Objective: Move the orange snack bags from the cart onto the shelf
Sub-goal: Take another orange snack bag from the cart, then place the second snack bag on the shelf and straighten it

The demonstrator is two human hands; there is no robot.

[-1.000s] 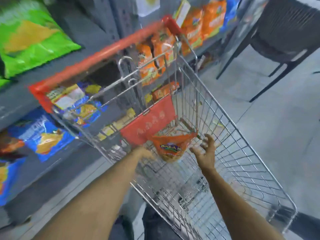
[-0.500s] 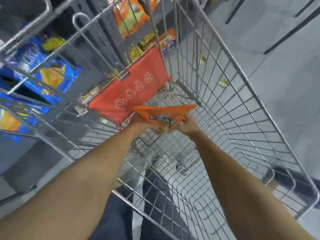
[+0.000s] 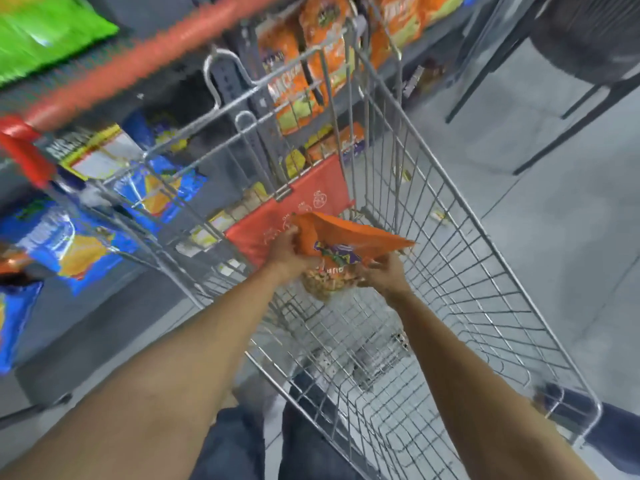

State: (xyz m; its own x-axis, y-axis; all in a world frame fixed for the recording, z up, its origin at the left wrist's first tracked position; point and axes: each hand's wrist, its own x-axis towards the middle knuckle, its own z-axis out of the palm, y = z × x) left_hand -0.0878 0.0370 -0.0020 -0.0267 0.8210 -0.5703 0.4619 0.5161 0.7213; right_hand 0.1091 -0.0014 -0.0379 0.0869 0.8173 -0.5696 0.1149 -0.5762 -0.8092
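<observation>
An orange snack bag (image 3: 349, 237) with a purple logo and a clear window hangs inside the wire cart (image 3: 460, 258), just in front of the red child-seat flap. My left hand (image 3: 289, 252) grips its left edge and my right hand (image 3: 382, 275) holds its lower right corner. The cart's basket below shows only bare wire. Behind the cart, the grey shelf (image 3: 408, 57) carries more orange snack bags (image 3: 325, 46).
Blue chip bags (image 3: 69, 244) and a green bag (image 3: 52, 32) fill the shelves on the left. The cart's red handle (image 3: 138, 64) crosses the top left. A dark chair (image 3: 585, 53) stands on the grey floor at the upper right.
The bag has come up a little inside the cart, held in both hands. The view has tilted upward, so the red handle and the upper shelves show again.
</observation>
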